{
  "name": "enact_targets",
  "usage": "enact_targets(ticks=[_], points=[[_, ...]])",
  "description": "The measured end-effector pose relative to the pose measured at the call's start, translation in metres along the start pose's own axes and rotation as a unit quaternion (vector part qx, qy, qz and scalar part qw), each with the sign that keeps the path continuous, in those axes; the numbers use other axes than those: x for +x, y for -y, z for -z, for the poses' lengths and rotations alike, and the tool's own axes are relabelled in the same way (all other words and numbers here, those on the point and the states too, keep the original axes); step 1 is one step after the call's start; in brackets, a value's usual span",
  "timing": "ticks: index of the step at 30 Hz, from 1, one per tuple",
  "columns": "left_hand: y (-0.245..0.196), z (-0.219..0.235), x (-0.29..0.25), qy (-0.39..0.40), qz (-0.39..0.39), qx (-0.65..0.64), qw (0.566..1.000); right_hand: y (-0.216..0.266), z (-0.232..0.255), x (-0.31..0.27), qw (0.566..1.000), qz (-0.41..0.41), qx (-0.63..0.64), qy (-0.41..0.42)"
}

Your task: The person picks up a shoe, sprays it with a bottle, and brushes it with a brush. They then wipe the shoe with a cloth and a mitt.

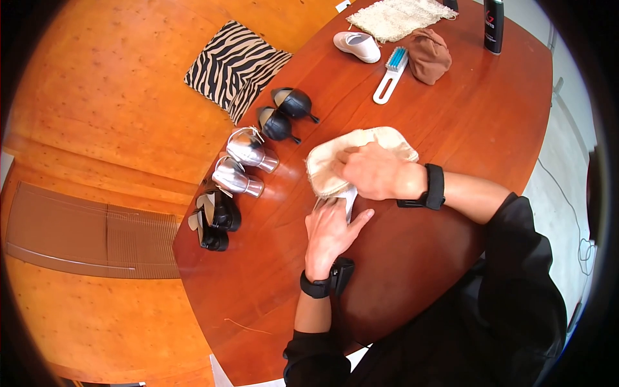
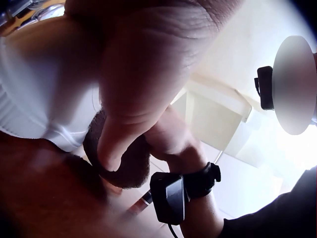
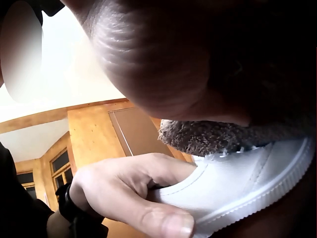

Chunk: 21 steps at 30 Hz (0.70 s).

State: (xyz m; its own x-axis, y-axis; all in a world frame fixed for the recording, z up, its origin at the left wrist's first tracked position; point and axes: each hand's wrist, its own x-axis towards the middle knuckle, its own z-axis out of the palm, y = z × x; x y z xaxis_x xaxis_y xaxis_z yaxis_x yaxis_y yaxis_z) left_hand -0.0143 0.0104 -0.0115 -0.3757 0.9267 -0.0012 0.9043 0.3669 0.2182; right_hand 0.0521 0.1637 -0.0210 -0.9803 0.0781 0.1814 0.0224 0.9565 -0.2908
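Note:
Just in front of the body, a white canvas-like shoe (image 3: 233,183) with a ribbed sole is mostly covered from above. My left hand (image 1: 327,233) holds it, fingers inside the opening and thumb (image 3: 171,224) outside along the sole. In the head view only a white sliver of the shoe (image 1: 351,201) shows between the hands. My right hand (image 1: 382,171) grips a cream fluffy cloth (image 1: 325,169) and presses it over the shoe's upper. The cloth's fuzzy pile (image 3: 198,138) lies against the shoe in the right wrist view, where it looks dark.
Farther up the wooden table (image 1: 483,122) lie another white shoe (image 1: 361,46), a blue-bristled brush (image 1: 391,76), a brown cloth (image 1: 429,57), a shaggy cream cloth (image 1: 400,19) and a black can (image 1: 494,29). Along the left edge stand black heels (image 1: 293,103), silver shoes (image 1: 245,148) and black shoes (image 1: 222,209).

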Motion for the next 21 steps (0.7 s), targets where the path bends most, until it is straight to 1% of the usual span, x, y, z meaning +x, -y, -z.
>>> enact_targets(ticks=[1,3,4,5,6,7,8,9,10,12,14,16,18,19,20,21], points=[[-0.002,0.001,-0.001,-0.001,-0.009,-0.017,1.000,-0.003,-0.002,0.001,1.000,0.001,0.000,0.001],[-0.008,0.005,-0.003,-0.004,-0.016,-0.034,0.999,-0.012,-0.004,0.003,0.999,-0.035,-0.024,-0.028],[-0.014,0.008,-0.005,0.026,-0.021,-0.044,0.998,-0.017,0.000,0.006,0.998,-0.055,-0.009,0.014],[-0.017,0.009,-0.007,0.055,-0.026,-0.053,0.997,-0.018,0.003,0.006,0.998,-0.054,-0.009,0.013],[-0.018,0.007,-0.009,0.058,-0.042,-0.101,0.992,-0.019,0.006,0.006,0.998,-0.054,-0.001,0.037],[-0.021,0.008,-0.009,0.058,-0.042,-0.102,0.992,-0.019,0.009,0.005,0.997,-0.053,0.008,0.061],[-0.026,0.010,-0.010,0.081,-0.035,-0.135,0.987,-0.016,0.013,0.002,0.998,-0.034,-0.001,0.058],[-0.030,0.011,-0.011,0.105,-0.029,-0.168,0.980,-0.013,0.014,0.000,0.998,-0.035,0.000,0.058],[-0.032,0.010,-0.011,0.110,-0.022,-0.177,0.978,-0.008,0.015,-0.002,0.998,-0.030,-0.007,0.051],[-0.031,0.004,-0.010,0.104,-0.034,-0.181,0.977,-0.007,0.013,-0.004,1.000,-0.007,-0.009,0.024],[-0.032,0.001,-0.010,0.096,-0.045,-0.186,0.977,-0.005,0.017,-0.006,1.000,0.001,-0.004,0.024],[-0.033,0.000,-0.010,0.085,-0.056,-0.159,0.982,0.000,0.024,-0.009,1.000,0.009,0.001,0.025],[-0.032,-0.004,-0.010,0.071,-0.071,-0.164,0.981,0.007,0.032,-0.014,0.998,0.035,0.026,0.041],[-0.030,-0.006,-0.009,0.057,-0.087,-0.169,0.980,0.011,0.036,-0.018,0.997,0.060,0.042,0.019],[-0.029,-0.006,-0.009,0.057,-0.086,-0.169,0.980,0.017,0.041,-0.022,0.996,0.067,0.042,0.033],[-0.027,-0.006,-0.007,0.088,-0.087,-0.178,0.976,0.021,0.044,-0.024,0.995,0.074,0.041,0.047]])
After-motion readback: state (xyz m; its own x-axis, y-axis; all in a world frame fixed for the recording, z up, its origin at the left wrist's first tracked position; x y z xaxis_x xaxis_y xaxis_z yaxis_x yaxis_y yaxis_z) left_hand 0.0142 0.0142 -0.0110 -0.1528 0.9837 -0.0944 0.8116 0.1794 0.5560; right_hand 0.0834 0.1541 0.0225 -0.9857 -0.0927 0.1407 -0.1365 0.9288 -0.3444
